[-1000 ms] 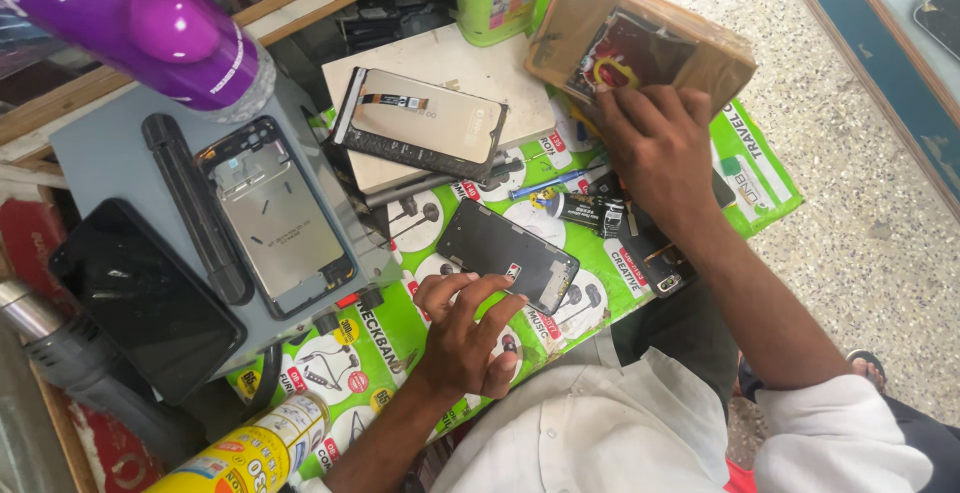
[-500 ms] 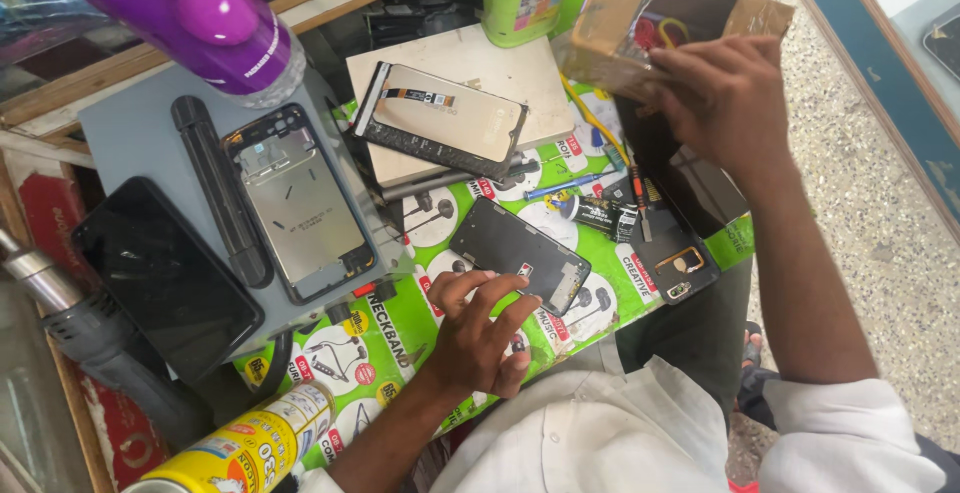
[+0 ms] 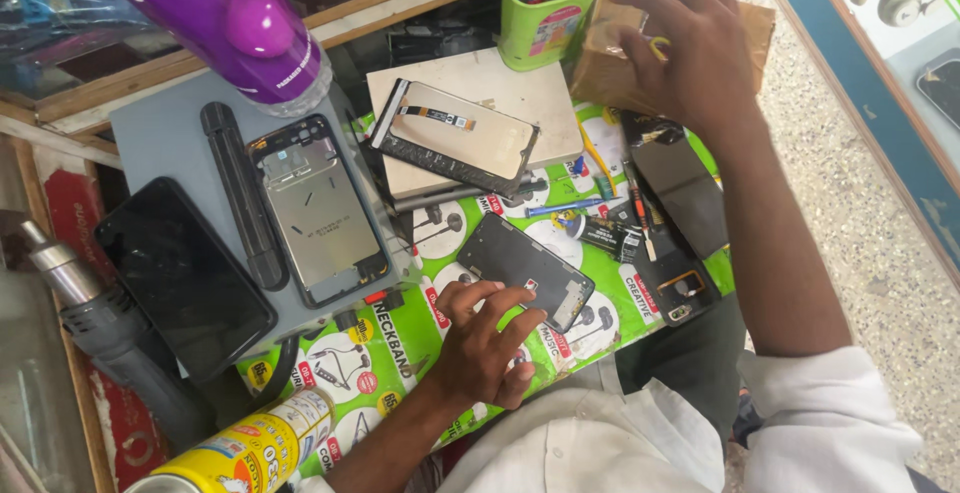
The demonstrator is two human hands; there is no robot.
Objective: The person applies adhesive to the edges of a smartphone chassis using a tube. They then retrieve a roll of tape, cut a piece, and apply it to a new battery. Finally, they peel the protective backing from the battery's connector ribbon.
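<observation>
My left hand [image 3: 480,345] lies on the green printed mat [image 3: 400,353]. Its spread fingertips touch the near edge of a dark phone panel [image 3: 525,271] that lies flat. My right hand [image 3: 690,48] reaches to the far right and rests with curled fingers on a brown cardboard box [image 3: 600,68]. A small yellow bit shows between its fingers. I cannot tell whether it grips anything. A detached phone screen with a flex cable [image 3: 455,138] lies face down on a beige board [image 3: 500,83].
A grey pad [image 3: 160,133] holds an opened phone frame [image 3: 318,208], a black bar and a black phone [image 3: 180,273]. A purple bottle [image 3: 230,13], a heat gun [image 3: 110,333], a yellow can [image 3: 250,448], a green cup [image 3: 545,13], a glue tube [image 3: 605,235] and more phone parts crowd around.
My right hand has moved farther away over the cardboard box, uncovering the dark parts at the right. My left hand has stayed at the dark panel. The view has shifted.
</observation>
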